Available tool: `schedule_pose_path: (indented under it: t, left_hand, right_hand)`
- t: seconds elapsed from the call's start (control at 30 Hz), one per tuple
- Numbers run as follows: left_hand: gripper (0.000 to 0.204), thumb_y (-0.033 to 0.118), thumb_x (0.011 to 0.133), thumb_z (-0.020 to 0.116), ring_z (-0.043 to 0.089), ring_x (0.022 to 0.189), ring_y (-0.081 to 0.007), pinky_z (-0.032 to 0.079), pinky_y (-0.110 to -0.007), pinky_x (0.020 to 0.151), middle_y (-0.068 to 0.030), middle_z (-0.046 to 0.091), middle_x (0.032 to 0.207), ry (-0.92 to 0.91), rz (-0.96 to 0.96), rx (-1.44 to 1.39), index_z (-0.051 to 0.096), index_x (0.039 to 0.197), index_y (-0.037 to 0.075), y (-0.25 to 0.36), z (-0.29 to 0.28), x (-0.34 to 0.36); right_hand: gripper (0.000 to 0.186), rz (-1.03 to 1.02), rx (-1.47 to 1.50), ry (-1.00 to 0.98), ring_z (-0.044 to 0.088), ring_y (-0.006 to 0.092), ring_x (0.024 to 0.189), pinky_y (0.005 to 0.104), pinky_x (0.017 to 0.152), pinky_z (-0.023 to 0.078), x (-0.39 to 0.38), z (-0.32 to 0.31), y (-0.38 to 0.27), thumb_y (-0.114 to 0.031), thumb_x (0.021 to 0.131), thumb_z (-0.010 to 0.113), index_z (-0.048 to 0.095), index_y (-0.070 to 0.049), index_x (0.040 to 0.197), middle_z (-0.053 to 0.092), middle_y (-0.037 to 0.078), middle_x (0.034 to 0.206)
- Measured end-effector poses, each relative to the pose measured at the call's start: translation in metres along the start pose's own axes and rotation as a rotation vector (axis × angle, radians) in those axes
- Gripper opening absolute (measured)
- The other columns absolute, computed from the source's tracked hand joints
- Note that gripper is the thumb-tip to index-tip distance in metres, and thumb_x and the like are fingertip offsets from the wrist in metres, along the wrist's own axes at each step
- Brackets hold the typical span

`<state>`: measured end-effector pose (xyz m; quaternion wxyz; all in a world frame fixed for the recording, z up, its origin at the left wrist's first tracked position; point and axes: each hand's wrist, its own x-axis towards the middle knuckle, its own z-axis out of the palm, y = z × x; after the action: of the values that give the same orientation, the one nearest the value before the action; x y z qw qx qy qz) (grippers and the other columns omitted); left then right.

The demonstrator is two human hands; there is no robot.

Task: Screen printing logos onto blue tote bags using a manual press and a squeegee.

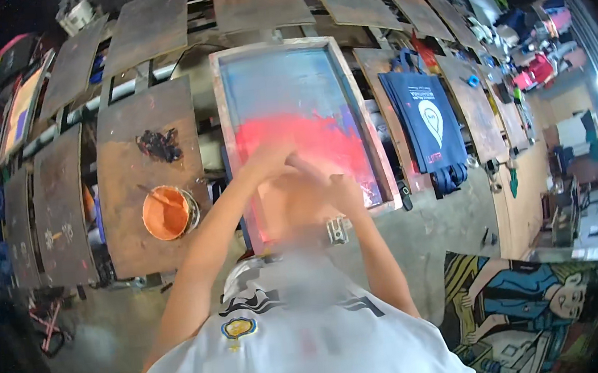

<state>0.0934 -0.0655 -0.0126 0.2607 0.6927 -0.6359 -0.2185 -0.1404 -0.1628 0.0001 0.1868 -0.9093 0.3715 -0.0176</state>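
A wood-framed printing screen [230,121] lies flat in front of me, its mesh blue at the far end and smeared with red-orange ink [308,138] in the middle. My left hand [267,162] and my right hand [341,191] are both closed on a squeegee [306,171] that rests on the near half of the screen. The squeegee's blade and the area under my hands are blurred. Both forearms reach forward over my white shirt.
An open bucket of orange ink [168,212] stands on a brown board [132,197] to the left, beside a black ink smear [160,144]. Dark blue tote bags [427,122] lie on the board to the right. More brown boards ring the station. A comic-print sheet [538,307] lies at lower right.
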Motion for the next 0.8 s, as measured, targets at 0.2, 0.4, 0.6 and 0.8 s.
schedule_pose_path:
  t: [0.2,0.4,0.6,0.8]
  left_hand:
    - [0.042,0.035,0.075,0.077,0.058,0.105,-0.0328,0.046,-0.045,0.089,-0.0129,0.062,0.104,-0.038,0.158,0.102,0.064,0.103,0.007,0.040,0.032,0.069]
    - [0.044,0.034,0.076,0.077,0.057,0.102,-0.0362,0.046,-0.047,0.086,-0.0163,0.060,0.105,0.144,0.244,0.025,0.062,0.104,0.003,0.028,0.055,0.077]
    - [0.046,0.035,0.079,0.075,0.053,0.102,-0.0337,0.044,-0.043,0.090,-0.0144,0.056,0.105,0.147,0.027,0.037,0.059,0.106,0.003,-0.002,0.036,0.022]
    - [0.044,0.032,0.077,0.077,0.053,0.097,-0.0343,0.044,-0.042,0.085,-0.0145,0.055,0.098,0.490,-0.176,0.082,0.059,0.103,0.001,0.011,0.045,-0.053]
  right_hand:
    - [0.041,0.153,0.035,0.061,0.068,0.0402,0.079,0.0501,0.068,0.054,-0.009,-0.035,0.044,-0.033,0.064,0.082,0.069,-0.005,0.091,0.070,0.021,0.083]
    - [0.051,0.126,0.019,0.010,0.067,0.0443,0.084,0.0525,0.072,0.053,0.000,-0.025,0.067,-0.042,0.068,0.079,0.066,-0.001,0.096,0.068,0.026,0.083]
    - [0.045,-0.104,-0.042,-0.124,0.069,0.0387,0.085,0.0508,0.073,0.055,0.031,-0.006,0.040,-0.041,0.071,0.076,0.063,-0.007,0.098,0.070,0.020,0.090]
    - [0.041,-0.332,-0.131,-0.341,0.070,0.0353,0.090,0.0482,0.076,0.056,0.072,0.016,0.008,-0.033,0.072,0.075,0.064,-0.010,0.103,0.071,0.017,0.093]
